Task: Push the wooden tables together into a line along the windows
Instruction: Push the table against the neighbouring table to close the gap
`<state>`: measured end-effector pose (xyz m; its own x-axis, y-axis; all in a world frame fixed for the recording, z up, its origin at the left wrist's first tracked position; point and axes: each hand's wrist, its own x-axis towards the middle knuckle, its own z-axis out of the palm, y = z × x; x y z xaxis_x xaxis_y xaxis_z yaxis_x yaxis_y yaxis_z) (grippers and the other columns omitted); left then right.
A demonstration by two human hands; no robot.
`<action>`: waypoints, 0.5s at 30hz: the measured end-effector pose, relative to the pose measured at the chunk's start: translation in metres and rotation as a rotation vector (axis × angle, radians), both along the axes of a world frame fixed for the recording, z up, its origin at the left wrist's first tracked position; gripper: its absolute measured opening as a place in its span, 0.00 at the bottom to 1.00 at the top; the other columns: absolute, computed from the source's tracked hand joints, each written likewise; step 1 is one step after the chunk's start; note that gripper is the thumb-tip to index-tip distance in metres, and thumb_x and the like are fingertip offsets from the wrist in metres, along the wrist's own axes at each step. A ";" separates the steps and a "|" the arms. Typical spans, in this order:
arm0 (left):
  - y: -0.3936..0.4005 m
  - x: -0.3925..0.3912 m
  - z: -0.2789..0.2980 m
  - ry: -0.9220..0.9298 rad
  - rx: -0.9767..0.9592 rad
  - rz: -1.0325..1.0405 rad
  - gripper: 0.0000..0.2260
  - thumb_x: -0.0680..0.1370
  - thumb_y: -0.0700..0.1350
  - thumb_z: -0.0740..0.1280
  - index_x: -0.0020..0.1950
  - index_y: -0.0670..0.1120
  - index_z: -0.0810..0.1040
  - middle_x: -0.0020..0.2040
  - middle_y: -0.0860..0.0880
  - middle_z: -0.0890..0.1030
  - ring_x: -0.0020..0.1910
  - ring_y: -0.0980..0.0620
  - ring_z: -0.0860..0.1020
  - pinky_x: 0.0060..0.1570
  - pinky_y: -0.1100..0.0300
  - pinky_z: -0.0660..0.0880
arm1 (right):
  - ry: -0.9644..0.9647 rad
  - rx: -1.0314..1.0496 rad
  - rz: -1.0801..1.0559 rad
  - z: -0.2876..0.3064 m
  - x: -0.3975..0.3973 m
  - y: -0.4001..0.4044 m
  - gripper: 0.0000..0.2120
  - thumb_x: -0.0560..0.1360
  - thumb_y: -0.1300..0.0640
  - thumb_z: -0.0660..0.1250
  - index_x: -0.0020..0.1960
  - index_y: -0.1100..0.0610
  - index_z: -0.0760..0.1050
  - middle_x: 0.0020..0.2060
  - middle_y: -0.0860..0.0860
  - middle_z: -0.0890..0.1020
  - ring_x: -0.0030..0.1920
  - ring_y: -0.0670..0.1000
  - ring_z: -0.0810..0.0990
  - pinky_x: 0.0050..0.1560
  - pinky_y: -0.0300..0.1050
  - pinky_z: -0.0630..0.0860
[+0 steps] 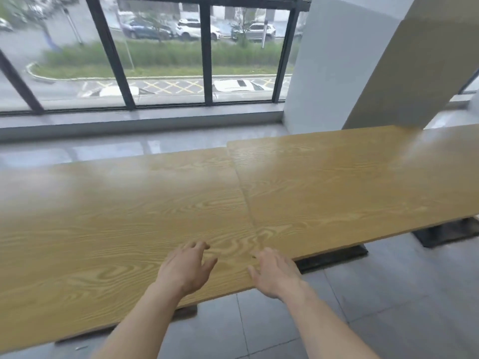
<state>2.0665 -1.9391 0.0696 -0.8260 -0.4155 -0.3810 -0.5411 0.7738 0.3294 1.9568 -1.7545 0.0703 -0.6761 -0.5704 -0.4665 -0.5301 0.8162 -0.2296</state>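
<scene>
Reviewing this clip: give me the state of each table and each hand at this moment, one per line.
Left table: end butted against the right table, near edges not flush.
Right table: sits farther toward the windows, far edge offset at the seam.
Left hand: open, fingers spread, over the left table's near corner.
Right hand: open, empty, at the near edge by the seam.

Two bare forearms are being shown from the lower edge of the head view, each ending in a hand. No sleeve is being worn over either forearm as far as the frame reaches. On the left hand point(185, 272) no ring, watch or glove is being worn; the right hand point(276, 277) is likewise being left uncovered. Both wrists are being seen plain, with nothing strapped round them. Fingernails are being blurred beyond telling.
</scene>
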 end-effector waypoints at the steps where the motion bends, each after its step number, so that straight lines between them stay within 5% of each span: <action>1: -0.002 0.006 -0.010 0.016 -0.015 0.030 0.22 0.83 0.62 0.55 0.74 0.55 0.68 0.73 0.53 0.71 0.73 0.49 0.68 0.70 0.52 0.66 | 0.010 -0.025 0.026 -0.013 0.000 -0.007 0.23 0.83 0.44 0.56 0.74 0.54 0.70 0.70 0.53 0.74 0.71 0.57 0.70 0.71 0.52 0.66; 9: 0.010 0.032 -0.105 0.250 -0.153 0.192 0.23 0.83 0.59 0.56 0.77 0.53 0.66 0.79 0.53 0.65 0.80 0.51 0.59 0.79 0.52 0.54 | 0.193 -0.240 0.139 -0.115 0.011 -0.031 0.26 0.83 0.46 0.56 0.79 0.53 0.63 0.80 0.52 0.63 0.81 0.52 0.56 0.81 0.52 0.51; 15: 0.012 0.029 -0.164 0.338 -0.277 0.156 0.24 0.83 0.58 0.54 0.77 0.50 0.66 0.80 0.49 0.65 0.81 0.49 0.57 0.80 0.49 0.49 | 0.381 -0.391 0.166 -0.171 0.008 -0.035 0.25 0.81 0.49 0.58 0.75 0.56 0.70 0.77 0.56 0.67 0.79 0.55 0.61 0.80 0.55 0.57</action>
<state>2.0953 -1.9267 -0.0943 -0.8041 -0.5930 0.0419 -0.5560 0.7751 0.3000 1.9647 -1.7898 -0.1009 -0.6415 -0.7648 0.0594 -0.7488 0.6075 -0.2652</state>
